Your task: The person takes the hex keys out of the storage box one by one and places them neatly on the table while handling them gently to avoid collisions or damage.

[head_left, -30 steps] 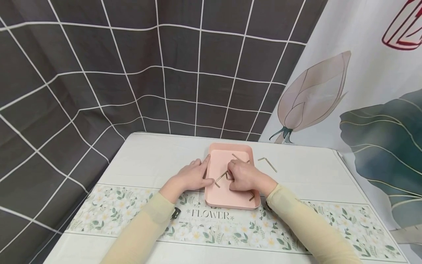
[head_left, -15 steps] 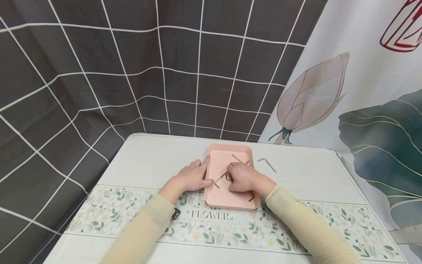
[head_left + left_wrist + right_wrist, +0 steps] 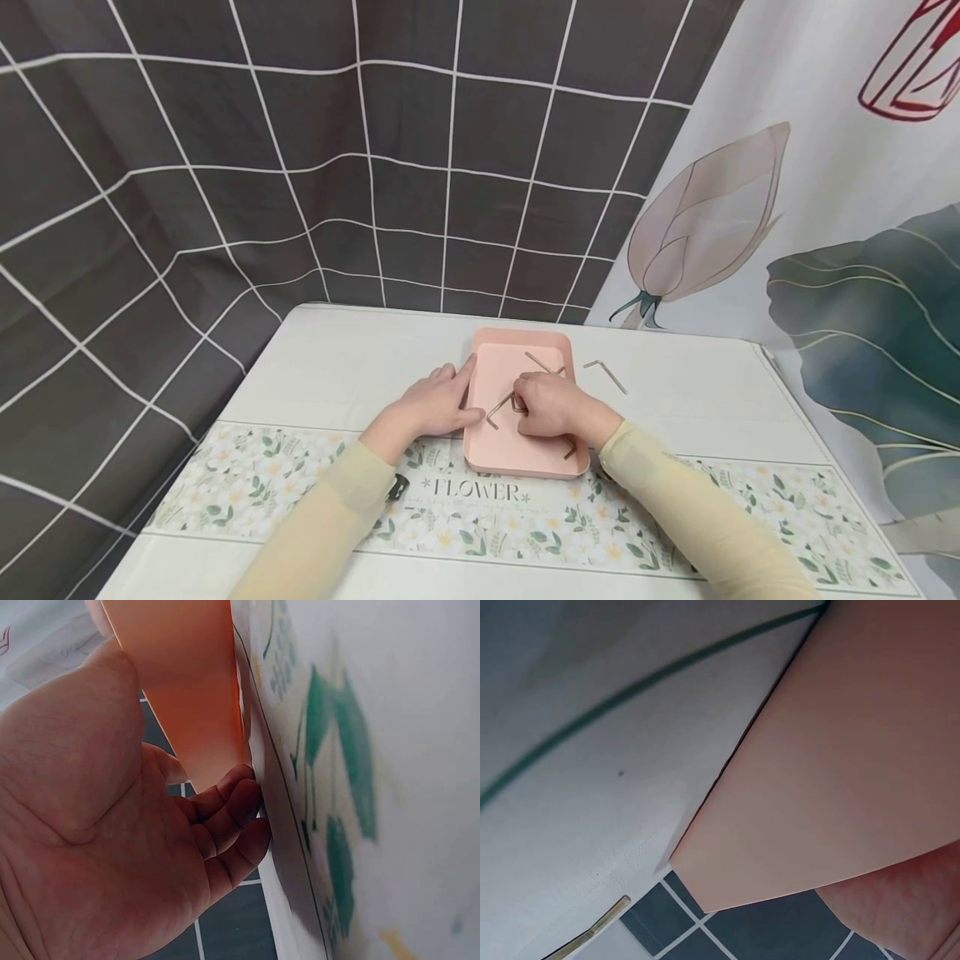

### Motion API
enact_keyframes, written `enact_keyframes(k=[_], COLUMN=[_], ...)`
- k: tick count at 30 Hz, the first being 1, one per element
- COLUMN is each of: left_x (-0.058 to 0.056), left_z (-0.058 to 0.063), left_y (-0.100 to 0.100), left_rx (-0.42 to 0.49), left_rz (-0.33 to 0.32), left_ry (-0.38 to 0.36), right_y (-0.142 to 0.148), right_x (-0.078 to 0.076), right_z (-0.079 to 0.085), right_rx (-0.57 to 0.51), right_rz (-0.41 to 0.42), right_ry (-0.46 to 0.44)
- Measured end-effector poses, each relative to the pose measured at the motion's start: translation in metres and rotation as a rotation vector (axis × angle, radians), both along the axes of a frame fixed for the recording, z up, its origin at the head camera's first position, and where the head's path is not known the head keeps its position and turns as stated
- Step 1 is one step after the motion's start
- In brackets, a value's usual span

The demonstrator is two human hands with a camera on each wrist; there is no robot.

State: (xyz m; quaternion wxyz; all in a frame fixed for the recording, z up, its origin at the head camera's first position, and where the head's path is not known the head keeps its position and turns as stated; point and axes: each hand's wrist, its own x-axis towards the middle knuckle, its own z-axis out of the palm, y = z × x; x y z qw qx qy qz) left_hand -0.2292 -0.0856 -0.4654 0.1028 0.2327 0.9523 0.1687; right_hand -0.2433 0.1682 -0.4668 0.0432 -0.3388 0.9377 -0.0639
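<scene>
A shallow pink tray (image 3: 525,460) lies on the table with several brass-coloured hex keys in it. Along its left rim rests my left hand (image 3: 435,404), index finger straight and thumb crossing the rim. In the left wrist view, the other fingertips (image 3: 244,799) touch the tablecloth beside the tray wall (image 3: 176,682). Inside the tray, my right hand (image 3: 553,404) has curled fingers around a hex key (image 3: 517,406), whose bent end shows; the rest is hidden. Another hex key (image 3: 499,406) lies left of these fingers. The right wrist view shows only the heel of that hand (image 3: 904,904) behind the wall.
Further hex keys lie at the tray's back right (image 3: 540,362) and front right (image 3: 572,451). One loose hex key (image 3: 609,375) rests on the tablecloth (image 3: 690,392) right of the tray. A dark gridded curtain (image 3: 405,192) hangs behind the table.
</scene>
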Motion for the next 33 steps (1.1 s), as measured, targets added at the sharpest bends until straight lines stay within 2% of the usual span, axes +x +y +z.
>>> enact_keyframes(k=[23, 33], left_x=[0.0024, 0.0002], left_z=[0.0037, 0.0007], left_y=[0.0007, 0.0009], left_rx=[0.005, 0.002], left_rz=[0.002, -0.002], left_ry=[0.0, 0.006], right_y=[-0.0019, -0.0015], right_x=[0.0002, 0.0003], right_z=[-0.0003, 0.0002], right_rx=[0.021, 0.012], right_rz=[-0.032, -0.024], right_ry=[-0.021, -0.009])
